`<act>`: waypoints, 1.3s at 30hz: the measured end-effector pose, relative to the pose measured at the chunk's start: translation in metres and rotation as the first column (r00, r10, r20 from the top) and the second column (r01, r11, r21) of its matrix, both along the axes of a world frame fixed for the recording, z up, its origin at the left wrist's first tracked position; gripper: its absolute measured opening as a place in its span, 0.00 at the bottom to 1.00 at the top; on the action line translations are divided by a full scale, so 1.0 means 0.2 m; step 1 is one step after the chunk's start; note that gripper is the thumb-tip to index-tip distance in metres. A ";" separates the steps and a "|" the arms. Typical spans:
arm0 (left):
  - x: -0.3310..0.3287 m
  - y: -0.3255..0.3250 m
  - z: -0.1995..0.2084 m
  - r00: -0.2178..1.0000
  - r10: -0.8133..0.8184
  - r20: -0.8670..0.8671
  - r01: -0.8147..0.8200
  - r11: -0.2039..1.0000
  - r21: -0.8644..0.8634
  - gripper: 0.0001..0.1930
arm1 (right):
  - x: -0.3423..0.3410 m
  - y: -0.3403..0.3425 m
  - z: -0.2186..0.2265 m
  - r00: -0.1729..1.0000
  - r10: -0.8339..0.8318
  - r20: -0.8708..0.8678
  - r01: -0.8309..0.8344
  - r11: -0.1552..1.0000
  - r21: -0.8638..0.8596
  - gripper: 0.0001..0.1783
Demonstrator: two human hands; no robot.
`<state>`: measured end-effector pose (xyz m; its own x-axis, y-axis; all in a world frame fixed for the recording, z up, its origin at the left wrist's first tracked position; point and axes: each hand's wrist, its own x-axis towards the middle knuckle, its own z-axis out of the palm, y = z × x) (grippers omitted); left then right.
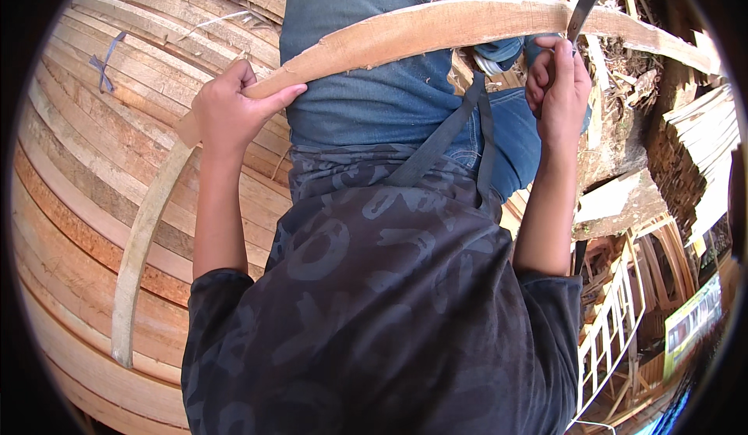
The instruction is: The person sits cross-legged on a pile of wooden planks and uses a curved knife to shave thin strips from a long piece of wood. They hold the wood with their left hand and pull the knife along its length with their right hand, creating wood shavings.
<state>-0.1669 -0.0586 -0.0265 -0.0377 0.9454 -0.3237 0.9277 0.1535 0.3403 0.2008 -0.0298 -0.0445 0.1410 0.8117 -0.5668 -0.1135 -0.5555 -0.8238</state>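
A long pale wooden plank (436, 26) lies across my lap, over my blue jeans (374, 92); it looks bowed in this view. My left hand (230, 107) grips the plank from above, thumb along its lower edge. From that grip the plank runs down to the lower left and ends there. My right hand (557, 84) is closed around the handle of a dark metal blade (586, 2), which rises across the plank's upper edge near its right part. The handle itself is hidden inside the fist.
A broad stack of reddish and pale planks (78, 162) fills the left side, with blue strapping on it. Wood scraps and offcuts (623, 84) lie at the upper right, next to a pile of thin boards (701, 139). A white ladder-like frame (615, 318) stands at the lower right.
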 end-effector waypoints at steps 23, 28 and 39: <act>0.08 0.01 -0.20 0.974 0.048 0.224 -0.033 0.997 -0.067 0.40 | 0.10 -0.11 0.16 0.203 0.237 0.950 -0.547 0.832 -0.091 0.26; 0.09 0.04 -0.22 0.981 0.028 0.191 -0.017 0.998 -0.060 0.40 | 0.09 -0.07 0.17 0.180 0.219 0.959 -0.557 0.826 -0.084 0.28; 0.11 0.10 -0.19 0.995 0.006 0.097 0.000 0.998 -0.067 0.33 | 0.20 0.06 0.06 -0.099 0.130 0.987 -0.560 0.812 -0.163 0.37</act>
<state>-0.1445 -0.0390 -0.0638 -0.0058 0.9215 -0.3883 0.8904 0.1815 0.4175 0.2403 -0.0169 -0.0332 -0.0028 0.9999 0.0109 0.9999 0.0030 -0.0153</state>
